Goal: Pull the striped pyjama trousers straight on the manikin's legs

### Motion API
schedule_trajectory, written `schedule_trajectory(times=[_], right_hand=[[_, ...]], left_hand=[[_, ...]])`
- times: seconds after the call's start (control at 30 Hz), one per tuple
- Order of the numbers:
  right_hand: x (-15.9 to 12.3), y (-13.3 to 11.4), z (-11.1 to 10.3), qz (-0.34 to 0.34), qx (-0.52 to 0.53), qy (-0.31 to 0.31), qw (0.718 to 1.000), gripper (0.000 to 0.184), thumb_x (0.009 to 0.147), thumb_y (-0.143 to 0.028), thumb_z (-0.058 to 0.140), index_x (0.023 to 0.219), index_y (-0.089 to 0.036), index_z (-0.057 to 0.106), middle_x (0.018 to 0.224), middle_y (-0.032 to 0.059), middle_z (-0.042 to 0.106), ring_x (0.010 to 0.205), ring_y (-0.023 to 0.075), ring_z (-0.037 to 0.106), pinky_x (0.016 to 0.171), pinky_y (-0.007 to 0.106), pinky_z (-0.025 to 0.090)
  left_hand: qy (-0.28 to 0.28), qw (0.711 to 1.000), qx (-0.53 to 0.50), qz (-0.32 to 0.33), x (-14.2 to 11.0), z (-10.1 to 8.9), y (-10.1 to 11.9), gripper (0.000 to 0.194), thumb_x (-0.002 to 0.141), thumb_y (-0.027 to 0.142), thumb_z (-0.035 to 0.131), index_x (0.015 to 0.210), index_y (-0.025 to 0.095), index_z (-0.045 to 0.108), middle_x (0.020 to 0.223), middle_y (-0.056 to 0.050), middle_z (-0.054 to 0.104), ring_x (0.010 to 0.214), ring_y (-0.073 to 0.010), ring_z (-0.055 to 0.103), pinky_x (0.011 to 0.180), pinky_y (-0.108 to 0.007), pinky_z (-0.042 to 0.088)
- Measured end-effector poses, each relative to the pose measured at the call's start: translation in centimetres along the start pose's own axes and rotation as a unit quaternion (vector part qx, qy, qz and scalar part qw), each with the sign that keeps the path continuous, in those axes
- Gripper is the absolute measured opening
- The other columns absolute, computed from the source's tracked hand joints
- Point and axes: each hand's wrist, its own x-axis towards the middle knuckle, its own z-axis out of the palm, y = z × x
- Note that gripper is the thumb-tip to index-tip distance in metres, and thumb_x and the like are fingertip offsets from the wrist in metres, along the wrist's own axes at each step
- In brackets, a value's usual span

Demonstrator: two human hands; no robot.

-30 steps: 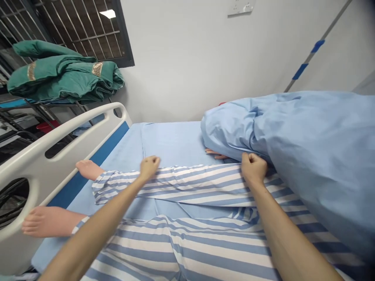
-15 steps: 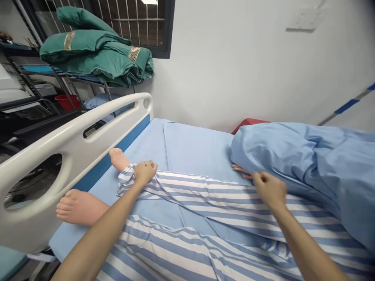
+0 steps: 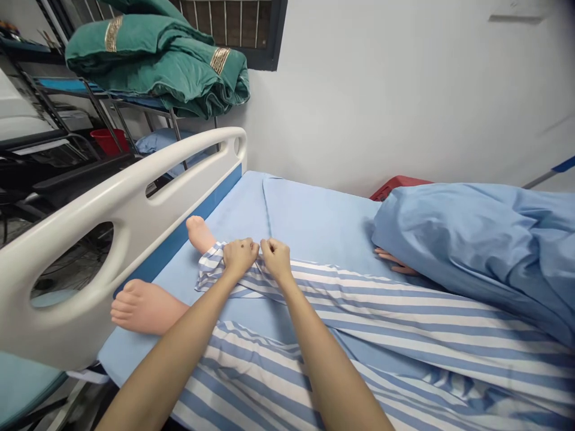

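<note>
On the bed lies a manikin in blue-and-white striped trousers (image 3: 386, 308). My left hand (image 3: 241, 256) is closed on the far trouser leg near its cuff, just above the far foot (image 3: 200, 234). Right beside it, my right hand (image 3: 275, 258) is also closed, with its fingers curled at the fabric of the same leg. The two fists almost touch. The near foot (image 3: 146, 307) sticks out bare, close to my left forearm. Part of a manikin hand (image 3: 395, 261) shows from under a blue cover (image 3: 467, 239).
A white footboard (image 3: 130, 185) stands at the left end of the bed. Light blue sheet (image 3: 309, 209) covers the mattress. A folded green quilt (image 3: 157, 60) lies on a rack behind the footboard. Something red (image 3: 398, 184) sits between bed and wall.
My right hand has moved left along the trouser leg from beside the manikin's hand to next to my left hand. My left hand stays on the cuff. The view has shifted slightly.
</note>
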Motion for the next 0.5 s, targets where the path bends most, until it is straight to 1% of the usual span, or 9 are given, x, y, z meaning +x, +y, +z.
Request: schedule_trajectory(times=[0.07, 0.13, 0.2, 0.27, 0.33, 0.43, 0.5], right_hand=[[0.1, 0.1, -0.5, 0.004, 0.026, 0.007, 1.0, 0.038, 0.08, -0.033, 0.041, 0.049, -0.019, 0.024, 0.048, -0.0061, 0.023, 0.049, 0.0082, 0.025, 0.051, 0.023, 0.022], [0.3, 0.1, -0.8, 0.017, 0.052, 0.012, 0.998, 0.038, 0.08, -0.034, 0.042, 0.049, -0.019, 0.025, 0.049, -0.0062, 0.022, 0.049, 0.0079, 0.025, 0.05, 0.023, 0.022], [0.5, 0.1, -0.9, 0.035, 0.087, 0.021, 0.995, 0.038, 0.079, -0.036, 0.043, 0.05, -0.02, 0.027, 0.049, -0.0062, 0.023, 0.05, 0.008, 0.026, 0.049, 0.023, 0.023], [0.5, 0.3, -0.8, 0.049, 0.121, 0.028, 0.991, 0.037, 0.079, -0.038, 0.044, 0.05, -0.02, 0.028, 0.049, -0.0062, 0.025, 0.05, 0.0082, 0.026, 0.048, 0.023, 0.024], [0.6, 0.4, -0.7, 0.057, 0.134, 0.038, 0.989, 0.037, 0.079, -0.038, 0.044, 0.05, -0.02, 0.027, 0.049, -0.0062, 0.026, 0.05, 0.0082, 0.027, 0.048, 0.023, 0.024], [0.8, 0.2, -1.1, 0.064, 0.118, 0.039, 0.99, 0.037, 0.079, -0.036, 0.042, 0.05, -0.02, 0.027, 0.048, -0.006, 0.027, 0.049, 0.0083, 0.027, 0.048, 0.023, 0.024], [1.0, -0.1, -2.0, 0.056, 0.089, 0.022, 0.994, 0.036, 0.079, -0.035, 0.041, 0.049, -0.02, 0.027, 0.047, -0.006, 0.026, 0.049, 0.0081, 0.027, 0.047, 0.023, 0.023]], left_hand=[[0.012, 0.998, -0.061, -0.018, 0.5, -0.6, 0.7, 0.03, 0.079, 0.033, 0.041, 0.066, 0.018, 0.063, 0.067, -0.006, 0.063, 0.065, -0.0167, 0.056, 0.058, -0.026, 0.031], [0.036, 0.987, -0.153, -0.024, 0.9, -1.1, 1.7, 0.029, 0.077, 0.031, 0.044, 0.054, 0.017, 0.055, 0.055, -0.001, 0.055, 0.057, -0.0121, 0.049, 0.053, -0.024, 0.028], [0.061, 0.964, -0.257, -0.013, 1.0, -1.1, 2.9, 0.033, 0.079, 0.032, 0.042, 0.05, 0.017, 0.049, 0.049, 0.002, 0.047, 0.052, -0.0095, 0.042, 0.051, -0.022, 0.026], [0.069, 0.945, -0.321, -0.014, 0.6, -0.5, 4.0, 0.038, 0.083, 0.035, 0.036, 0.051, 0.017, 0.048, 0.049, 0.002, 0.045, 0.052, -0.0094, 0.041, 0.051, -0.022, 0.028], [0.071, 0.941, -0.328, -0.033, 0.0, 0.5, 4.6, 0.042, 0.086, 0.036, 0.029, 0.056, 0.017, 0.051, 0.053, 0.0, 0.051, 0.055, -0.0109, 0.044, 0.054, -0.022, 0.03], [0.078, 0.956, -0.274, -0.063, -0.7, 1.8, 4.8, 0.044, 0.088, 0.036, 0.025, 0.063, 0.017, 0.056, 0.064, -0.006, 0.06, 0.062, -0.0138, 0.05, 0.058, -0.025, 0.029], [0.072, 0.967, -0.237, -0.057, -0.9, 2.2, 4.8, 0.045, 0.088, 0.038, 0.024, 0.064, 0.018, 0.058, 0.068, -0.007, 0.063, 0.062, -0.0143, 0.05, 0.057, -0.025, 0.027]])
